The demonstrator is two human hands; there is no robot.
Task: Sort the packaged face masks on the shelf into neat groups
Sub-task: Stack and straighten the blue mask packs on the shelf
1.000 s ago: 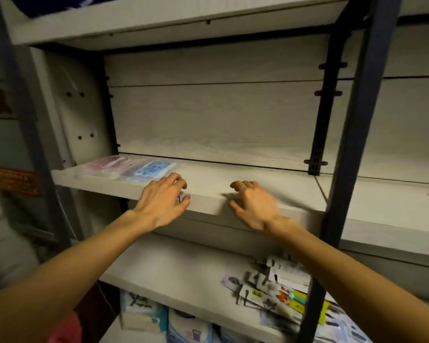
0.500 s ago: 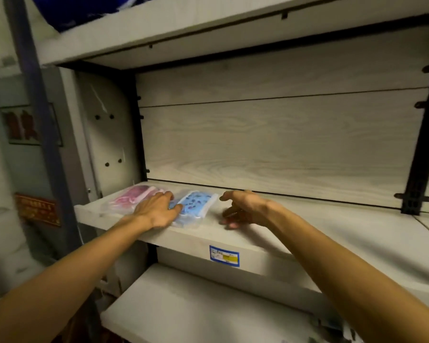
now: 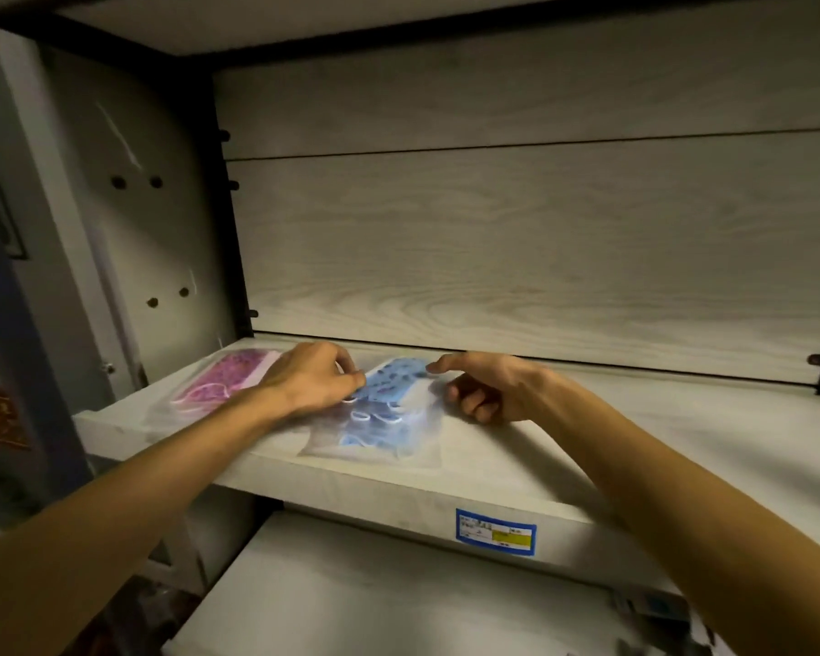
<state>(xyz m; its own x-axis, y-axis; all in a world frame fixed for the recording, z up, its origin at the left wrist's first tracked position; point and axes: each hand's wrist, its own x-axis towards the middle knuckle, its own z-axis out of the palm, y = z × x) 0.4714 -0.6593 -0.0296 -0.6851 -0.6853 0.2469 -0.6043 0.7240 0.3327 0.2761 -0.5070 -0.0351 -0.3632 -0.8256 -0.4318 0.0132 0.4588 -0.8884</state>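
Two clear packs of face masks lie on the pale wooden shelf (image 3: 517, 461). The pink mask pack (image 3: 230, 378) is at the far left. The blue mask pack (image 3: 389, 404) lies just right of it, reaching toward the front edge. My left hand (image 3: 311, 378) rests between the two packs, its curled fingertips on the blue pack's left edge. My right hand (image 3: 488, 388) sits at the blue pack's right edge, forefinger stretched onto its far corner, the other fingers curled under. Whether either hand pinches the wrapper is hidden.
A blue and yellow price label (image 3: 495, 532) is stuck on the shelf's front edge. The cabinet's side wall (image 3: 138, 239) stands close to the left of the pink pack. A lower shelf (image 3: 375, 594) shows below. To the right, the upper shelf runs on.
The view has closed in on the shelf's left end. Both hands moved from the shelf's front edge up onto the blue pack, one at each side. The pack now looks blurred.
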